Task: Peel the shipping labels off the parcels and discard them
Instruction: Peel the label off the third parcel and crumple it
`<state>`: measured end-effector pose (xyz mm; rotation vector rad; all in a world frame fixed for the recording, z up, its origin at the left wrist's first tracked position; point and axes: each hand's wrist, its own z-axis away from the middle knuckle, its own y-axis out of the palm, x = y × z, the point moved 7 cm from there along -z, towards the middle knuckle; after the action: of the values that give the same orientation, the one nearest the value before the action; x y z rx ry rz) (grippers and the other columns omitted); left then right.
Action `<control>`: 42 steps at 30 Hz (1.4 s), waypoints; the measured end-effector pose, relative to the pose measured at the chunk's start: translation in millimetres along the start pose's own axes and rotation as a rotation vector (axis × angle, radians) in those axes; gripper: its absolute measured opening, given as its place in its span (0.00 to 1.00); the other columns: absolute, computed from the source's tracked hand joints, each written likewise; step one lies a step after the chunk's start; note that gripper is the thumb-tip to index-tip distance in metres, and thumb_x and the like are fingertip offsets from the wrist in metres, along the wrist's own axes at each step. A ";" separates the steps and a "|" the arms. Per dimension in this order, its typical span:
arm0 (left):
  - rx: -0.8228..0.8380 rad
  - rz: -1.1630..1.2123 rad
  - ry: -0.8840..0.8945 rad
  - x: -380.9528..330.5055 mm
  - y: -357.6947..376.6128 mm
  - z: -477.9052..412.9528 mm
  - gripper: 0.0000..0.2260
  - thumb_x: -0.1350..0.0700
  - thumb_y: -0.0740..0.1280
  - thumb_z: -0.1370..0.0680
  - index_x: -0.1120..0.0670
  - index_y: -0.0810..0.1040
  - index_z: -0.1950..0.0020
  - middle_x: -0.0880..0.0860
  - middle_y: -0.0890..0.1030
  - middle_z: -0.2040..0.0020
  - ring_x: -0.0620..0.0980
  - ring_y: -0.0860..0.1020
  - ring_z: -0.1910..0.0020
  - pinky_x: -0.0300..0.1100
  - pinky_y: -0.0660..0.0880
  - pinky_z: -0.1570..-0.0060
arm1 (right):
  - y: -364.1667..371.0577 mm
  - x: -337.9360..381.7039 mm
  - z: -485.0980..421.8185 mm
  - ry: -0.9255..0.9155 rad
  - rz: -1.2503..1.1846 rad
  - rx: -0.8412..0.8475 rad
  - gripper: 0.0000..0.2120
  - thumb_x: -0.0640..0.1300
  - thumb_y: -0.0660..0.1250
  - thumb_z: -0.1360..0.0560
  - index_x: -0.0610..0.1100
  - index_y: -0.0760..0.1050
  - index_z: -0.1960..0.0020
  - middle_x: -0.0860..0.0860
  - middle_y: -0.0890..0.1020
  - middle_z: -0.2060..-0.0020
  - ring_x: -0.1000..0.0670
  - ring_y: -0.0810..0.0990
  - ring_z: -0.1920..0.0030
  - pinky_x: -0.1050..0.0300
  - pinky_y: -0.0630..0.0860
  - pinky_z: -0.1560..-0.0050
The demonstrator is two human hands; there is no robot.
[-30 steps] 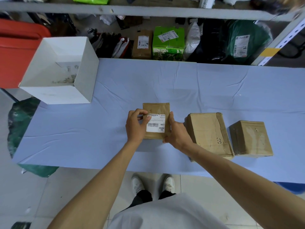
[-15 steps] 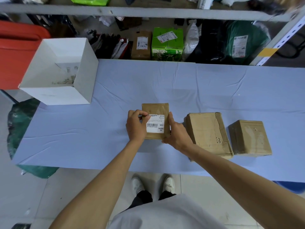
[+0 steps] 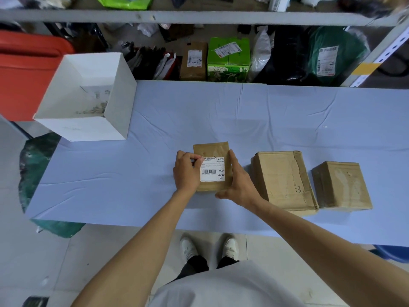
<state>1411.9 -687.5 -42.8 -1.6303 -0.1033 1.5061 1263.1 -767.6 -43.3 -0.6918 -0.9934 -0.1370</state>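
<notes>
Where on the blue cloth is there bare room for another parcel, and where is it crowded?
Free: the cloth between the white box and the labelled parcel, and the far strip behind the parcels. Crowded: front right, with left hand, right hand, larger box and smaller box close together.

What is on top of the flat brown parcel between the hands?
A white barcode shipping label lies on the flat brown parcel. The left hand pinches its top-left corner; the right hand presses the parcel's right edge. The left hand hides the label's left edge.

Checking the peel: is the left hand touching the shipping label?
Touching. Head view: the left hand pinches the shipping label at its top-left corner.
</notes>
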 end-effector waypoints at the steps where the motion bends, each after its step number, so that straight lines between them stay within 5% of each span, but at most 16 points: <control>1: 0.005 -0.018 -0.006 0.7 1.1 1.0 0.05 0.54 0.69 0.23 0.54 0.80 0.55 0.51 0.74 0.47 0.50 0.79 0.55 0.39 0.69 0.55 | 2.0 -0.7 0.4 0.002 -0.016 -0.010 0.62 0.34 0.79 0.40 0.48 0.40 0.21 0.48 0.70 0.34 0.51 0.72 0.38 0.59 0.74 0.43; 14: 0.121 -0.097 0.020 0.1 1.7 -2.7 0.04 0.55 0.69 0.23 0.52 0.77 0.58 0.51 0.75 0.48 0.51 0.80 0.54 0.43 0.71 0.48 | 5.7 -13.7 2.6 0.012 -0.138 -0.102 0.57 0.36 0.81 0.44 0.47 0.53 0.23 0.50 0.70 0.33 0.50 0.73 0.37 0.49 0.76 0.39; 25: 0.135 -0.120 0.012 0.7 4.1 3.4 0.05 0.54 0.67 0.22 0.54 0.79 0.55 0.52 0.74 0.46 0.51 0.79 0.54 0.42 0.71 0.48 | 4.1 -16.1 3.7 -0.007 -0.148 -0.109 0.55 0.35 0.81 0.43 0.50 0.55 0.24 0.54 0.72 0.36 0.55 0.76 0.45 0.65 0.77 0.50; 34: 0.108 0.113 -0.003 6.8 -3.8 13.7 0.09 0.59 0.71 0.25 0.51 0.77 0.47 0.47 0.77 0.45 0.46 0.80 0.51 0.32 0.71 0.54 | 3.3 -18.6 4.4 -0.007 -0.125 -0.087 0.57 0.35 0.80 0.42 0.49 0.52 0.22 0.52 0.71 0.34 0.51 0.75 0.41 0.54 0.78 0.43; 42: 0.073 0.068 0.009 2.4 -0.3 12.0 0.02 0.57 0.72 0.26 0.53 0.81 0.55 0.51 0.78 0.48 0.48 0.81 0.52 0.33 0.72 0.54 | 3.7 -16.7 5.2 -0.019 -0.079 -0.050 0.58 0.38 0.81 0.41 0.47 0.48 0.22 0.52 0.71 0.34 0.50 0.76 0.41 0.50 0.78 0.42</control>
<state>1402.6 -679.5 -42.8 -1.5958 0.0121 1.5365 1251.6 -764.9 -56.7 -0.7013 -1.0389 -0.2256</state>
